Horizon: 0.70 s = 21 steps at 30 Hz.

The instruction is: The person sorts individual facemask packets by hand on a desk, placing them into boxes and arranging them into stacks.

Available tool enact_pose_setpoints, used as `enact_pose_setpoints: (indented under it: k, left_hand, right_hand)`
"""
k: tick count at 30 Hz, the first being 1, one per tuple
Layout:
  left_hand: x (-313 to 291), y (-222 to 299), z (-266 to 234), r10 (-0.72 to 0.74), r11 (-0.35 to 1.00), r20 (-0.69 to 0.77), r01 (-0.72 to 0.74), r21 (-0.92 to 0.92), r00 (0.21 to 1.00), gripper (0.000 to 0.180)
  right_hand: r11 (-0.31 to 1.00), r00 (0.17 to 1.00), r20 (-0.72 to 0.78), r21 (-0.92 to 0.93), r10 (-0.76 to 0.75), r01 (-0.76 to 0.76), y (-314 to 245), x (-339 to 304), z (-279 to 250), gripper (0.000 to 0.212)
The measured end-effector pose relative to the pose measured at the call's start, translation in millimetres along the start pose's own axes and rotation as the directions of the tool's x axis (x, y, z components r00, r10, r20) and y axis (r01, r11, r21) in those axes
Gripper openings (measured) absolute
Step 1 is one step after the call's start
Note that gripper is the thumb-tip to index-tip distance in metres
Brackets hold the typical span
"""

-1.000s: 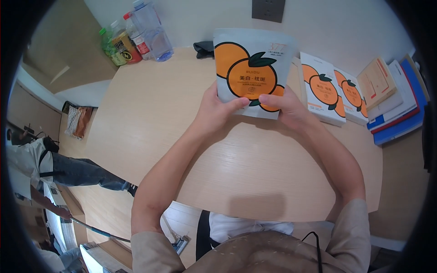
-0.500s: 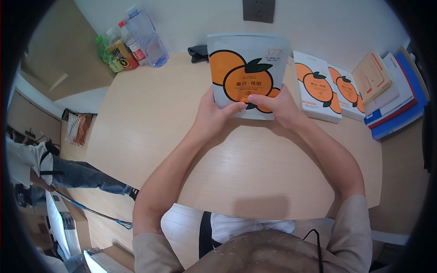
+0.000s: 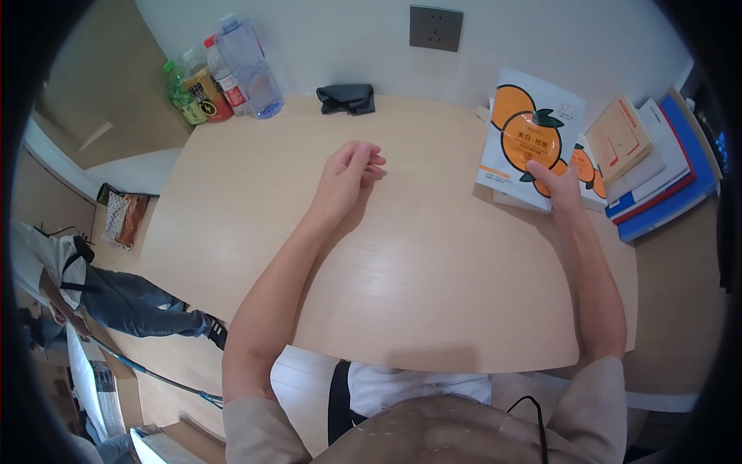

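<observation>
My right hand (image 3: 563,184) grips a flat white pouch printed with oranges (image 3: 533,139) by its lower right part, thumb on the front and the other fingers hidden behind. The pouch is raised at the right side of the table, in front of white boxes with the same print. One of those boxes (image 3: 589,176) shows partly beside the pouch; another is mostly covered by it. Over the middle of the table rests my left hand (image 3: 352,174), its fingers loosely curled in and nothing seen in them.
At the back left stand several plastic bottles (image 3: 259,85). A dark folded cloth-like item (image 3: 346,98) lies by the wall below a socket (image 3: 436,28). Folders and papers (image 3: 668,162) lean at the right edge of the table (image 3: 417,271). Another person (image 3: 124,294) holds a long pole on the left.
The pouch has moved right, from both hands into my right hand alone. My left hand has let go and come down to the table. The dark item at the back is now uncovered.
</observation>
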<state>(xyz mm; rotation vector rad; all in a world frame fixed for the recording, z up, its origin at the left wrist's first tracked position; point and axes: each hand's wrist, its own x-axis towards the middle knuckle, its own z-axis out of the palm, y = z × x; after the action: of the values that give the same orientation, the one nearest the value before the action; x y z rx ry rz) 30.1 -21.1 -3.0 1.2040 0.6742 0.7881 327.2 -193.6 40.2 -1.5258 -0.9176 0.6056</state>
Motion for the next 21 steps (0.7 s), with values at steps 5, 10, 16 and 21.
enact_pose_setpoints:
  k: [5, 10, 16, 21]
  left_hand:
    - [-1, -3, -1, 0.099, 0.962, 0.041, -0.107, 0.253, 0.994, 0.025]
    - [4, -22, -13, 0.217, 0.87, 0.078, -0.229, 0.437, 0.973, 0.03]
    - [10, -16, -19, 0.276, 0.348, 0.125, -0.22, 0.911, 0.953, 0.046]
    - [-5, 4, -8, 0.108, 0.706, 0.167, -0.194, 0.682, 0.98, 0.041]
  right_hand:
    - [0.999, 0.975, 0.221, 0.049, 0.011, -0.022, -17, -43, 41, 0.043]
    - [0.997, 0.851, 0.523, 0.026, 0.048, -0.073, -31, -95, 84, 0.051]
    - [0.992, 0.729, 0.681, 0.038, 0.063, -0.122, -41, -116, 110, 0.062]
    - [0.991, 0.71, 0.701, 0.044, 0.061, -0.128, -39, -115, 108, 0.052]
